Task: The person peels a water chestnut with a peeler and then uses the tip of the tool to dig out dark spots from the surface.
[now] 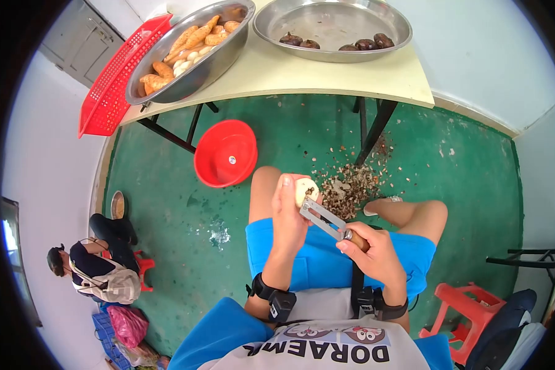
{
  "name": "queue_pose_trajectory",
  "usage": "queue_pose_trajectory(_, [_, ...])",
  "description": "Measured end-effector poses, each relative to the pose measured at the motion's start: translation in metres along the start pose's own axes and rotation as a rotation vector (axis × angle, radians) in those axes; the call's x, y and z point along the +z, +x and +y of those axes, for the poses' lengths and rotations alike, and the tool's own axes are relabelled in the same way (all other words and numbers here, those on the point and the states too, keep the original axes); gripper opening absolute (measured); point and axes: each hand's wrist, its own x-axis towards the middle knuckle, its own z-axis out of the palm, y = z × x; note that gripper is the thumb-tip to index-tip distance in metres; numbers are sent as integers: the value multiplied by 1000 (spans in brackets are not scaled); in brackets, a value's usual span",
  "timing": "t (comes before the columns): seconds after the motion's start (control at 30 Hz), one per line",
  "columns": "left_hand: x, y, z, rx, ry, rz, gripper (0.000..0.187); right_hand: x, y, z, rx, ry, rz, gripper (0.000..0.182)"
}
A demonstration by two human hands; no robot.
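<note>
My left hand [288,206] is closed around a mostly peeled water chestnut [303,188], pale with a few brown patches of skin left on its face. In my right hand [376,251] is a peeler [322,217] with a metal frame and a wooden handle. Its blade end touches the lower edge of the water chestnut. Both hands are above my lap. On the table, a round metal pan [351,57] holds several dark unpeeled water chestnuts [365,44].
A metal basin [228,66] of sweet potatoes and pale peeled pieces stands on the table [327,80], beside a red basket [98,92]. Below are a red tub [226,154] and scattered peelings [351,188]. A red stool [465,314] stands right; another person [105,262] sits left.
</note>
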Motion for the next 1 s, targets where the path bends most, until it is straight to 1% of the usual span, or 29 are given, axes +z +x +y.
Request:
queue_pose_trajectory(0.07, [2, -1, 1, -4, 9, 47, 35, 0, 0, 0, -17, -5, 7, 24])
queue_pose_trajectory(0.2, [0, 0, -1, -15, -22, 40, 34, -2, -1, -1, 2, 5, 11, 24])
queue_pose_trajectory(0.37, [-1, 1, 0, 62, -3, -38, 29, 0, -1, -3, -7, 8, -1, 25])
queue_pose_trajectory(0.6, [-1, 0, -1, 87, -31, -44, 26, 4, -1, -4, -23, 64, 29, 23])
queue_pose_trajectory(0.67, [0, -1, 0, 151, 3, -43, 25, 4, -1, -5, 1, 100, 0, 22])
queue_pose_trajectory(0.7, [-1, -1, 0, 151, 3, -44, 25, 2, -2, -4, 1, 100, 0, 22])
queue_pose_trajectory(0.77, [-5, 0, 0, 273, 109, -104, 22, -1, -3, -3, 21, 75, -68, 24])
queue_pose_trajectory(0.8, [-7, 1, -2, 272, 110, -104, 22, -2, -3, -2, 22, 76, -68, 24])
queue_pose_trajectory(0.87, [-9, 4, -7, 342, 138, -148, 21, -3, -3, -2, 58, 96, -85, 23])
queue_pose_trajectory(1.0, [-7, 6, -16, 403, 147, -114, 20, -2, -5, 5, 71, 138, -92, 23])
